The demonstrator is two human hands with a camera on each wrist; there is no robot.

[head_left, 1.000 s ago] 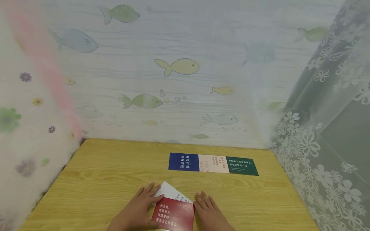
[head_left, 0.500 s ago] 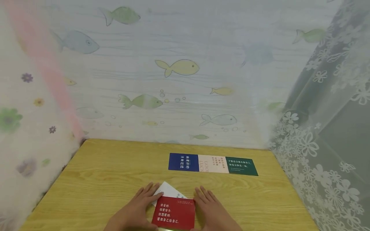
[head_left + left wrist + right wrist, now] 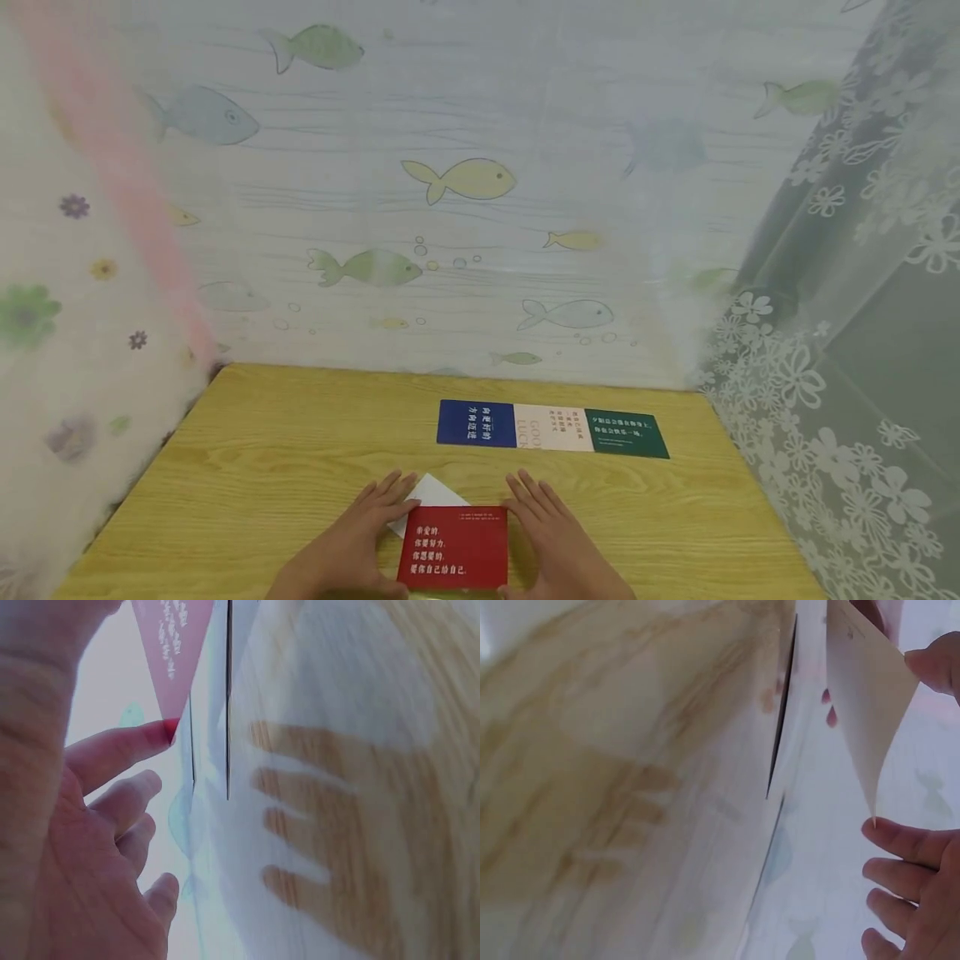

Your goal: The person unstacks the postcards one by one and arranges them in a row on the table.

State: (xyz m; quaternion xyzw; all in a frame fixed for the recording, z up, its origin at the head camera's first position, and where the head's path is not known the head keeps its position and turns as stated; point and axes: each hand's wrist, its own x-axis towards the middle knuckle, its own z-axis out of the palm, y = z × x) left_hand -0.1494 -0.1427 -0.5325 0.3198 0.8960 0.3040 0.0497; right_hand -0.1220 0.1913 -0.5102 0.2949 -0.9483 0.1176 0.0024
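Spanning the gap between the two hands, the red card [image 3: 455, 546] sits low in my head view, raised off the wooden table [image 3: 262, 467], its white lettering toward the camera. I see the left hand [image 3: 356, 537] spread wide along the card's left side, holding it between the thumb at the lower corner and a fingertip at the upper one. The right hand [image 3: 551, 537] mirrors that grip on the other side. My right wrist view gives me the card's pale back, with thumb and fingertip at its corners. A white card [image 3: 435, 492] pokes out beyond the red one at its upper left; most of it is hidden, and I cannot tell whether the left hand touches it. Farther out on the table lie a blue card [image 3: 476, 423], a pale pink card [image 3: 551, 427] and a green card [image 3: 627, 433], edge to edge in a row. Behind them hangs a fish-print backdrop [image 3: 465, 125], with a white-flowered lace curtain [image 3: 832, 450] at far right.
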